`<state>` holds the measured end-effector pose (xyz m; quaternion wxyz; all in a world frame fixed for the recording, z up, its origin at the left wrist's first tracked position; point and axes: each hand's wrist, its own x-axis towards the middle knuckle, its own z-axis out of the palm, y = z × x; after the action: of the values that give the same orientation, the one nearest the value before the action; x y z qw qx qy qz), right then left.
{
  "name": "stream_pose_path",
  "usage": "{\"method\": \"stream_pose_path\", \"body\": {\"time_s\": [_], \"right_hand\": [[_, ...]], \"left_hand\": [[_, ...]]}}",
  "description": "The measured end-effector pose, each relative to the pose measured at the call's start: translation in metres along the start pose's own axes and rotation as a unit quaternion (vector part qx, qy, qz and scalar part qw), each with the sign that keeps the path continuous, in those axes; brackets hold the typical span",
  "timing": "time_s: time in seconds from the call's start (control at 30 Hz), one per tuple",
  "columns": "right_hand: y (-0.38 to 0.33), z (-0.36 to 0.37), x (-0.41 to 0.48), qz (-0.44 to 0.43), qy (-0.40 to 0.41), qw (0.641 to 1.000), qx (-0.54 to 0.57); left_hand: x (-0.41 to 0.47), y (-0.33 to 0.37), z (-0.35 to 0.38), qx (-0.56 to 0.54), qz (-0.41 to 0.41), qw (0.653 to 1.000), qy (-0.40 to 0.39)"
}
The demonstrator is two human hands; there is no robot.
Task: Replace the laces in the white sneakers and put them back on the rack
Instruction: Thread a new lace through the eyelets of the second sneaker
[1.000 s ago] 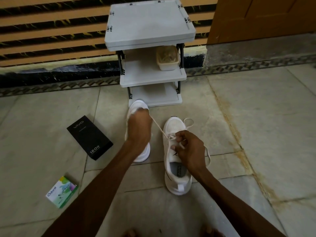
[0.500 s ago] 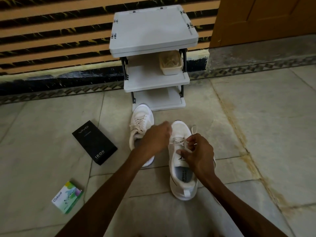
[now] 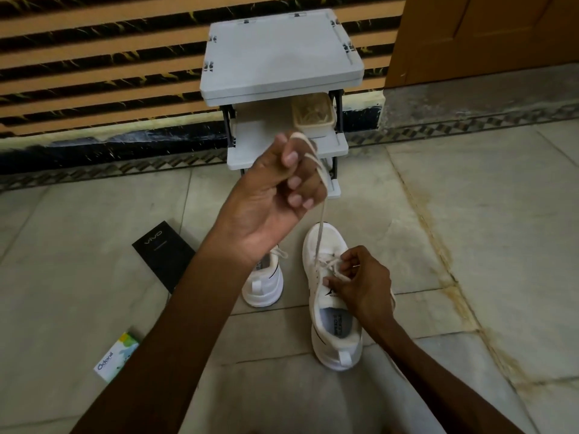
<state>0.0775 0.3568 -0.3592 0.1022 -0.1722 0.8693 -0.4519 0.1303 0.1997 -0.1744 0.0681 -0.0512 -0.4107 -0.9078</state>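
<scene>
Two white sneakers stand on the tiled floor in front of a grey shoe rack (image 3: pixel 282 57). The right sneaker (image 3: pixel 332 308) has a cream lace (image 3: pixel 321 220) running taut from its eyelets up to my left hand (image 3: pixel 275 195), which is raised high and shut with the lace wound over its fingers. My right hand (image 3: pixel 360 280) rests on that sneaker's tongue area and pinches the lace crossings there. The left sneaker (image 3: pixel 264 283) stands beside it, mostly hidden behind my left forearm; only its heel shows.
A beige tub (image 3: pixel 313 115) sits on the rack's middle shelf. A black phone box (image 3: pixel 163 255) and a small green-and-white box (image 3: pixel 117 355) lie on the floor to the left. A striped wall and a wooden door (image 3: pixel 485 36) stand behind.
My left hand has risen from the right sneaker's laces to well above it, drawing the lace up taut. My right hand stays on the sneaker.
</scene>
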Motion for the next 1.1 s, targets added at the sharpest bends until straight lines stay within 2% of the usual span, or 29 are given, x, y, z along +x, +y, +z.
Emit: {"method": "stream_pose_path", "body": {"time_s": [0.37,0.47,0.57,0.63,0.7,0.77,0.87,0.93,1.03,1.1], "right_hand": [[-0.004,0.002,-0.003,0.007,0.016,0.999,-0.039],[-0.004,0.004,-0.004,0.014,0.018,0.999,-0.04],[-0.005,0.005,-0.003,0.011,0.012,0.999,-0.046],[-0.005,0.003,-0.001,0.02,-0.005,0.998,-0.06],[-0.003,-0.004,0.004,0.021,-0.024,0.997,-0.071],[-0.002,-0.015,0.007,0.013,-0.051,0.995,-0.088],[-0.006,-0.027,0.007,0.005,-0.09,0.989,-0.119],[-0.005,-0.029,0.007,-0.004,-0.093,0.987,-0.132],[0.001,-0.03,0.01,0.001,-0.109,0.988,-0.11],[0.004,-0.032,0.013,0.017,-0.121,0.99,-0.075]], "left_hand": [[-0.007,0.004,0.039,-0.161,0.034,0.98,-0.111],[-0.007,0.004,0.037,-0.166,0.028,0.978,-0.126],[-0.008,0.006,0.033,-0.091,0.007,0.991,-0.101],[-0.01,0.009,0.03,0.062,-0.037,0.997,-0.035],[-0.011,0.009,0.024,0.256,-0.099,0.961,0.018],[-0.012,0.0,0.011,0.429,-0.147,0.889,0.063],[-0.014,-0.028,-0.014,0.61,-0.134,0.773,0.108],[-0.013,-0.051,-0.032,0.642,-0.161,0.741,0.109],[-0.012,-0.085,-0.05,0.642,-0.222,0.723,0.125],[-0.012,-0.103,-0.056,0.666,-0.223,0.701,0.125]]}}
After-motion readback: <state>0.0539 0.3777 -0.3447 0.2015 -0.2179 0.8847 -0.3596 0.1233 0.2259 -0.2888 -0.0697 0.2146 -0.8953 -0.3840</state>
